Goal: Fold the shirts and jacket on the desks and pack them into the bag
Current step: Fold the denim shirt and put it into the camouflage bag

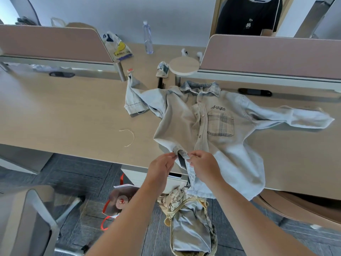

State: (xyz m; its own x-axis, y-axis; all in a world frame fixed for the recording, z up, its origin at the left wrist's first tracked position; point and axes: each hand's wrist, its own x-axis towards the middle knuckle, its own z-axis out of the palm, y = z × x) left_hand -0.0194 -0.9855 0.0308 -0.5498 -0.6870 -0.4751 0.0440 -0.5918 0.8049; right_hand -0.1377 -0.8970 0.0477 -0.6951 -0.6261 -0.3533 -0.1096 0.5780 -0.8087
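While the jacket lies spread on the desk, left hand and right hand pinch its hem at 6 o'clock.

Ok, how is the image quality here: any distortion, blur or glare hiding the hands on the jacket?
Head view: wide-angle bending curves the desk edge; light is soft and even, no glare; the left hand and right hand pinching the jacket hem read fairly sharp; the chair at lower left is smeared.

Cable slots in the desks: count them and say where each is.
2. One cable slot sits below the left partition; the other below the right partition. The jacket may hide more.
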